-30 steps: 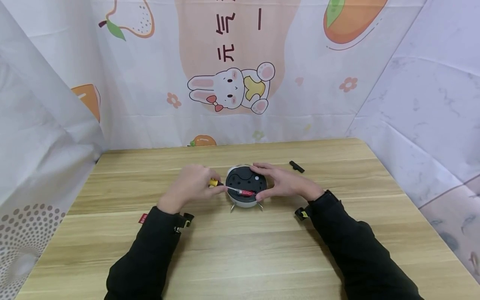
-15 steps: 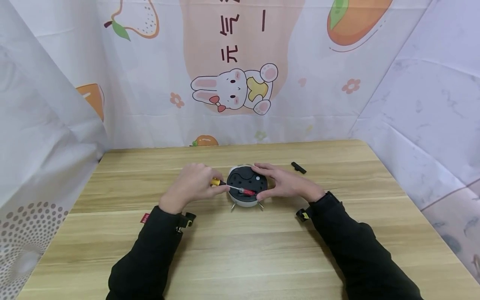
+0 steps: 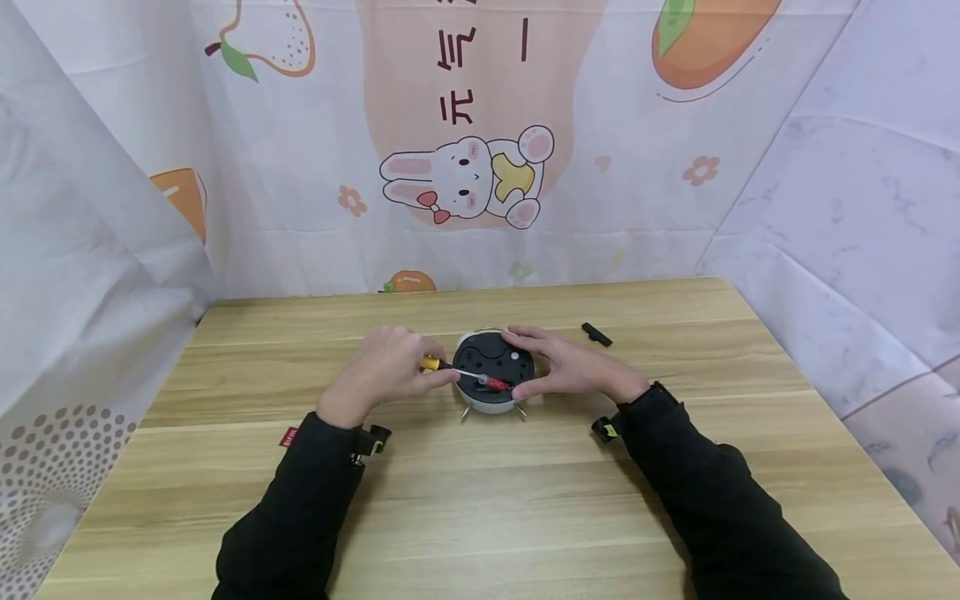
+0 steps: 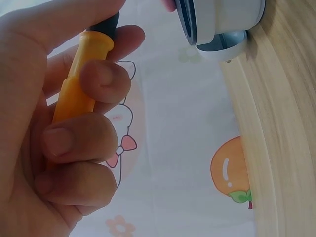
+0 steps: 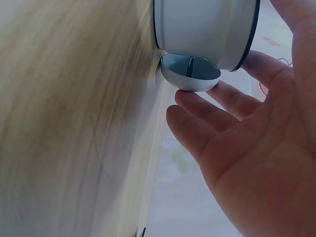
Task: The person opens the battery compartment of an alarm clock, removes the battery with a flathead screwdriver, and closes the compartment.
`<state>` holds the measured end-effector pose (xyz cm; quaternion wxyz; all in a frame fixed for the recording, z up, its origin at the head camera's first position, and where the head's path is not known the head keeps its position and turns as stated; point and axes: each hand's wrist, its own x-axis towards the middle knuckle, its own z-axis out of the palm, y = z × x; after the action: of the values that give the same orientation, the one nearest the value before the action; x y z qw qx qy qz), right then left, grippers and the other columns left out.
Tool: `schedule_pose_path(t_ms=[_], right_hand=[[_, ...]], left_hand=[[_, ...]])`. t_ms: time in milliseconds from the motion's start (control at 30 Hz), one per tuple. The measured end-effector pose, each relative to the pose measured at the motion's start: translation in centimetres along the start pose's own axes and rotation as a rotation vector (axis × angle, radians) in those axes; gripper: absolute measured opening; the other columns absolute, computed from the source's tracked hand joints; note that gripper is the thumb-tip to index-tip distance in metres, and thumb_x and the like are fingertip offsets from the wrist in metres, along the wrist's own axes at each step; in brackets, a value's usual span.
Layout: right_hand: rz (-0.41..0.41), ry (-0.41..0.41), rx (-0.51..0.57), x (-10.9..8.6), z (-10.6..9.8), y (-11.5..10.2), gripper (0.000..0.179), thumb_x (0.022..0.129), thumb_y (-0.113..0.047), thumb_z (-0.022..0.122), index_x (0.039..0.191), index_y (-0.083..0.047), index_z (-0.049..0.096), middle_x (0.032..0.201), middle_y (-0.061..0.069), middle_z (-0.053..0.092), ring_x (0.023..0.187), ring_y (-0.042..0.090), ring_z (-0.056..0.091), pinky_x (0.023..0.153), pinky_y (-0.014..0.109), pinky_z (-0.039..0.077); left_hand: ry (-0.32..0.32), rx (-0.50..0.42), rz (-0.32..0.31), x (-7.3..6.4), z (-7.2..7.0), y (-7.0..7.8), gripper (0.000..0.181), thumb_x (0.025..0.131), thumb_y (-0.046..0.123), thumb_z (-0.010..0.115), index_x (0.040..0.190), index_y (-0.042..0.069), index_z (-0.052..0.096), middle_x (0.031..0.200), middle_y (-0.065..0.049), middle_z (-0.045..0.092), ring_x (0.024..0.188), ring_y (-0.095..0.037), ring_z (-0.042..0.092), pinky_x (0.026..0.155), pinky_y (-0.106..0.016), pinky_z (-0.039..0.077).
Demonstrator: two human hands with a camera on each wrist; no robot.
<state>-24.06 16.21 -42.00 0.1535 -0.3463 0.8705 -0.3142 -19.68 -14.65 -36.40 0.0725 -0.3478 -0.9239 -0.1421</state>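
Note:
A twin-bell alarm clock (image 3: 487, 407) lies face down on the table, its black back (image 3: 489, 360) up and its two short legs towards me. In the open battery slot sits a red battery (image 3: 497, 384). My left hand (image 3: 384, 367) grips a screwdriver by its yellow handle (image 4: 81, 81), the fingers curled round it. Its thin metal shaft (image 3: 468, 374) reaches the battery's left end; the tip itself is too small to make out. My right hand (image 3: 570, 364) holds the clock's right side between thumb and fingers. In the right wrist view, fingertips touch a bell (image 5: 185, 81).
A small black cover (image 3: 597, 334) lies on the table behind the right hand. A red tag (image 3: 288, 437) shows beside the left sleeve. The wooden table (image 3: 480, 508) ends at a printed cloth backdrop (image 3: 300, 183).
The head view has shifted slightly. Both hands and the clock stay in nearly the same place; the battery's left end appears slightly more raised than a second ago.

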Motion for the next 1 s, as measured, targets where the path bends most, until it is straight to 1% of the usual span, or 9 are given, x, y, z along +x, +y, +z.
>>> schedule_pose_path(t_ms=[133,333,467,600,833,1000], right_hand=[[0.005,0.000,-0.004,0.01,0.02,0.04,0.101,0.082,-0.055,0.080,0.160,-0.015,0.030,0.166,0.013,0.021,0.150,0.031,0.023,0.115,0.053,0.030],[0.011,-0.002,0.010,0.00,0.04,0.04,0.101,0.082,-0.053,0.081,0.160,-0.016,0.030,0.166,0.013,0.020,0.150,0.032,0.022,0.115,0.053,0.031],[0.017,-0.003,0.012,-0.03,0.04,-0.03,0.101,0.082,-0.054,0.081,0.161,-0.017,0.030,0.167,0.011,0.020,0.151,0.032,0.022,0.115,0.053,0.031],[0.016,-0.002,0.007,-0.04,0.02,-0.11,0.101,0.082,-0.054,0.081,0.160,-0.017,0.030,0.167,0.010,0.020,0.151,0.032,0.022,0.115,0.053,0.031],[0.008,0.001,-0.004,-0.07,0.00,-0.06,0.101,0.082,-0.055,0.080,0.160,-0.017,0.031,0.166,0.011,0.021,0.150,0.032,0.023,0.115,0.053,0.031],[0.014,0.002,0.000,-0.10,0.02,-0.05,0.101,0.081,-0.055,0.080,0.160,-0.017,0.031,0.166,0.009,0.022,0.150,0.031,0.023,0.115,0.053,0.031]], left_hand=[[-0.004,-0.002,-0.007,-0.02,0.01,-0.10,0.029,0.088,0.044,0.079,0.086,0.015,0.080,0.057,0.013,0.053,0.049,-0.005,0.042,0.046,-0.024,0.027],[-0.018,-0.007,-0.032,-0.10,0.00,-0.31,0.030,0.086,0.044,0.080,0.085,0.014,0.081,0.056,0.012,0.049,0.050,-0.007,0.041,0.048,-0.024,0.026],[-0.028,-0.008,-0.044,-0.17,-0.03,-0.46,0.031,0.085,0.044,0.081,0.086,0.013,0.081,0.058,0.011,0.052,0.052,-0.007,0.043,0.049,-0.024,0.027],[-0.033,-0.013,-0.049,-0.20,-0.10,-0.56,0.031,0.085,0.044,0.081,0.087,0.013,0.081,0.058,0.011,0.052,0.052,-0.008,0.043,0.050,-0.025,0.026],[-0.034,-0.014,-0.045,-0.25,-0.11,-0.69,0.029,0.085,0.043,0.082,0.083,0.014,0.080,0.056,0.012,0.048,0.052,-0.007,0.042,0.049,-0.025,0.025],[-0.037,-0.023,-0.045,-0.24,-0.04,-0.80,0.030,0.085,0.043,0.081,0.085,0.014,0.081,0.057,0.012,0.049,0.052,-0.007,0.042,0.049,-0.025,0.026]])
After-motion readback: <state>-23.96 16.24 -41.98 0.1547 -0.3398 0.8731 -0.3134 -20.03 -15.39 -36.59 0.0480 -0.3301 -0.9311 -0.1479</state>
